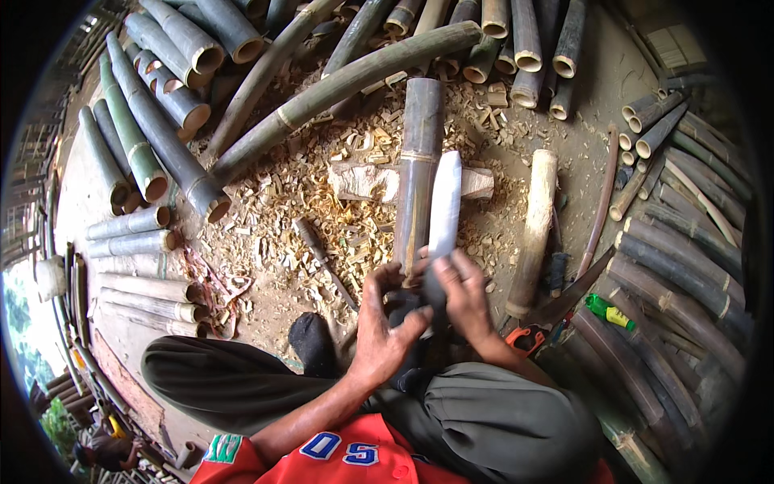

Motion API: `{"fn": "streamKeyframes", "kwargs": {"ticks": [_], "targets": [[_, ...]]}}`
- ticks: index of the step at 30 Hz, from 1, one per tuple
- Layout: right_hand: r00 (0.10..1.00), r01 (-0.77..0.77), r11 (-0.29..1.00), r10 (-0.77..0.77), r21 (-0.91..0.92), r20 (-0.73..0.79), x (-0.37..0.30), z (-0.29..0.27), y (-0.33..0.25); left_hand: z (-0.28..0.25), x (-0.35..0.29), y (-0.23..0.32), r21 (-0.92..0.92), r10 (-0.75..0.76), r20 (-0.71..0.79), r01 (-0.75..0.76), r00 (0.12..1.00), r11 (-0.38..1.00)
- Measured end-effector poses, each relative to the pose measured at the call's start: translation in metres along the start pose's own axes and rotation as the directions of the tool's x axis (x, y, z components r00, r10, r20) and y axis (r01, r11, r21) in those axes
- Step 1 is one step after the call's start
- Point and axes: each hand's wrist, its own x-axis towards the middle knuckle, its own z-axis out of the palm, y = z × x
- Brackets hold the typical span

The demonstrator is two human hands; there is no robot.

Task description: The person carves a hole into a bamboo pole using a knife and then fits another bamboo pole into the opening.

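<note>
Head view, looking down at a seated person's lap and two bare hands. Left hand (pixel 385 323) comes up from the lower edge, forearm angled up-right, fingers curled around the dark near end of a bamboo section (pixel 418 173), thumb toward the centre. Right hand (pixel 463 294) sits just beside it, wrist bent inward, fingers closed on the handle of a broad pale blade (pixel 445 206). Both hands are closed in a grip, touching or nearly touching each other. Blade lies flat along the right side of the bamboo section, tip pointing away from the body. Bamboo section runs straight away from the person, its middle resting across a chopping block (pixel 367 181) of pale wood. Wood chips (pixel 322 177) cover the ground around the block. Wooden mallet (pixel 534 230) lies just right of the blade, well apart from the hands. Cut bamboo poles (pixel 153 137) are stacked on the left and top; more dark ones on the right. Foot in black sock (pixel 313 343) near the left hand.
</note>
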Motion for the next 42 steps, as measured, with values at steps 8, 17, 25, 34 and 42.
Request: {"fn": "streamKeyframes", "kwargs": {"ticks": [8, 17, 25, 34, 42], "targets": [[0.948, 0.318, 0.299, -0.102, -0.9, 0.301, 0.035, -0.1, -0.04, 0.015, 0.109, -0.098, 0.265, 0.028, -0.21, 0.029, 0.977, 0.964], [0.907, 0.421, 0.054, -0.048, -0.905, 0.419, 0.049, -0.111, -0.066, 0.033, 0.119, -0.103, 0.324, 0.072, -0.297, 0.029, 0.952, 0.946], [0.924, 0.381, 0.042, -0.032, -0.923, 0.38, 0.046, -0.097, -0.051, 0.03, 0.12, -0.104, 0.218, 0.022, -0.267, 0.038, 0.963, 0.975], [0.964, 0.255, -0.218, -0.017, -0.942, 0.265, 0.014, -0.182, -0.016, -0.037, 0.073, -0.091, 0.25, 0.18, -0.34, -0.096, 0.923, 0.964], [0.925, -0.209, 0.956, 0.124, -0.207, -0.361, -0.013, -0.129, -0.003, -0.022, 0.174, 0.028, 0.56, 0.696, -0.078, -0.546, 0.714, 0.623]]}}
